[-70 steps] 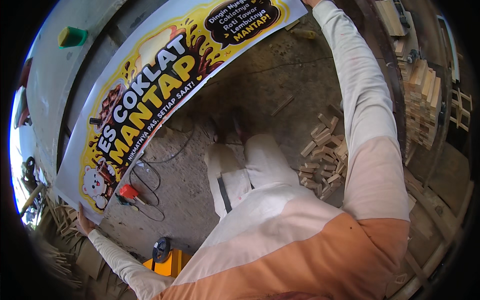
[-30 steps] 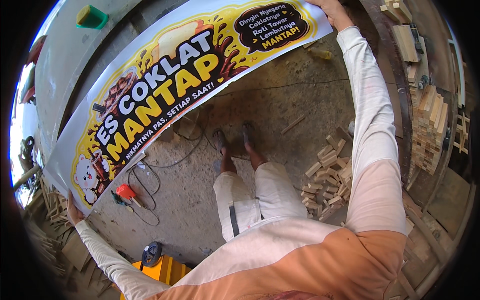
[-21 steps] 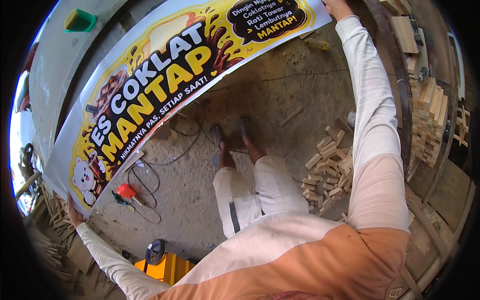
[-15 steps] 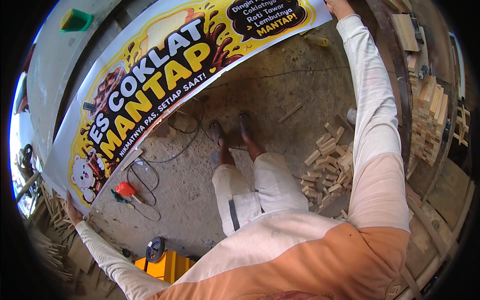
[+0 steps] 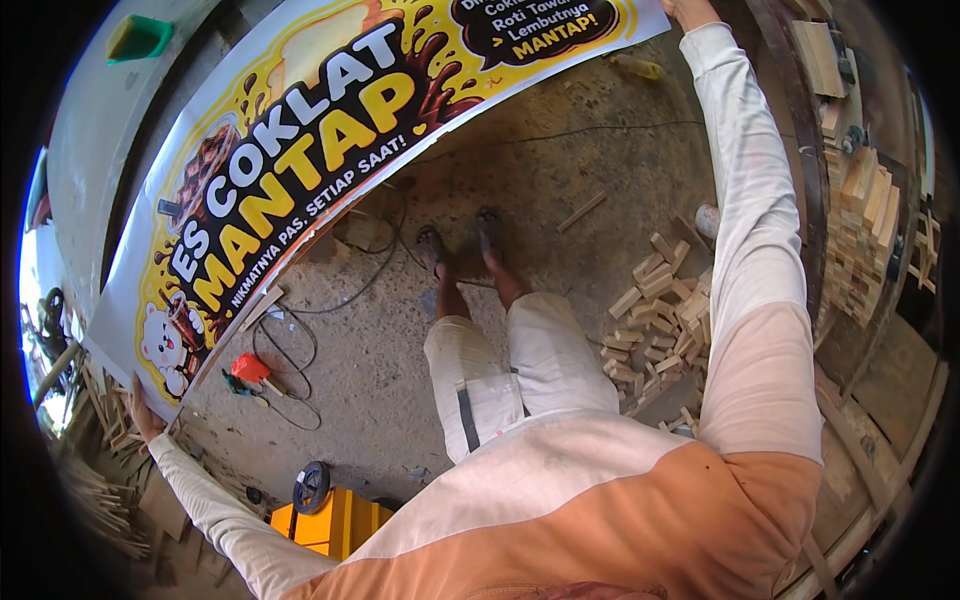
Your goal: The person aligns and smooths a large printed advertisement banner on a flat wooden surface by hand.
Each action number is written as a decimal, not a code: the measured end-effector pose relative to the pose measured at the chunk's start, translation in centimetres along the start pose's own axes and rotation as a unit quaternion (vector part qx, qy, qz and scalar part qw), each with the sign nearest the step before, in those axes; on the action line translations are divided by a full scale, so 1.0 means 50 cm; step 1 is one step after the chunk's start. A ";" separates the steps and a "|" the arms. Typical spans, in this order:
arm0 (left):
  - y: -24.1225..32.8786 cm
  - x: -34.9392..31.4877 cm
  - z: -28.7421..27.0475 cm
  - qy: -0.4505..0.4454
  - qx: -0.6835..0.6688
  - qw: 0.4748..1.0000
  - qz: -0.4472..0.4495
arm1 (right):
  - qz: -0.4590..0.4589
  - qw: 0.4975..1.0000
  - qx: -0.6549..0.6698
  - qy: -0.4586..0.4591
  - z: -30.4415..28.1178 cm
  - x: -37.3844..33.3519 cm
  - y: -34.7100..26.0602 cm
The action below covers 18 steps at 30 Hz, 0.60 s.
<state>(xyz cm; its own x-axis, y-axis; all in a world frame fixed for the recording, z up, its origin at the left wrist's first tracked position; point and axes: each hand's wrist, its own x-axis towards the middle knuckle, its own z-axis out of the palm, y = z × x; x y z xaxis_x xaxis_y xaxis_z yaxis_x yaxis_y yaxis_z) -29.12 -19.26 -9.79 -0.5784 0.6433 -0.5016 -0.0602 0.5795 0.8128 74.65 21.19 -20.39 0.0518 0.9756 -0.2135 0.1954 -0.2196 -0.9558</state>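
Observation:
A long printed banner (image 5: 330, 140), yellow and dark brown with large lettering and a cartoon bear, stretches in an arc across the upper left. At its lower left corner, my left hand (image 5: 146, 416) grips the edge, with the fingers partly behind the sheet. My right hand (image 5: 692, 13) holds the banner's far right end at the top of the picture, where part of the hand is cut off. Between the two hands the sheet looks taut, and its lower edge hangs over the floor.
Small wood blocks (image 5: 655, 320) lie heaped on the floor, right of my legs. Cut wood (image 5: 862, 235) is stacked at the right. A red and green power tool (image 5: 250, 368) with a cable, a yellow box (image 5: 335, 525) and a green container (image 5: 140, 38) stand at the left.
The banner has shifted slightly up and to the left in the picture. My right hand sits slightly lower and farther right; both hands keep their hold.

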 end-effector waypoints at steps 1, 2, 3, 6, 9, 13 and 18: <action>0.002 0.005 0.006 -0.003 0.007 1.000 0.002 | -0.004 1.000 -0.005 0.002 -0.005 -0.003 0.000; 0.001 0.003 0.004 -0.002 0.013 1.000 0.004 | -0.008 1.000 -0.009 0.000 -0.005 0.001 -0.002; 0.000 0.002 0.002 -0.004 0.009 1.000 0.002 | -0.013 1.000 -0.014 -0.002 -0.004 0.004 -0.004; -0.003 0.002 -0.006 -0.007 0.001 1.000 -0.006 | 0.001 1.000 0.023 -0.013 -0.002 0.006 -0.005; -0.001 0.007 -0.009 0.004 -0.001 1.000 -0.008 | 0.000 1.000 0.005 -0.009 0.003 0.003 -0.026; -0.005 0.012 -0.007 0.018 0.018 1.000 -0.001 | -0.004 1.000 -0.014 -0.001 0.001 0.004 -0.025; -0.009 0.015 0.000 0.016 0.017 1.000 0.008 | 0.029 0.998 0.056 -0.010 -0.004 0.028 0.023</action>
<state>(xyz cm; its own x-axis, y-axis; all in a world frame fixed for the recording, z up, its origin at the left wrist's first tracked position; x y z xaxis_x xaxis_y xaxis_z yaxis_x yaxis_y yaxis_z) -29.53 -19.05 -10.50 -0.6052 0.6367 -0.4779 -0.0239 0.5855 0.8103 75.17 22.32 -21.76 0.0401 0.9616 -0.2713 0.0823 -0.2738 -0.9583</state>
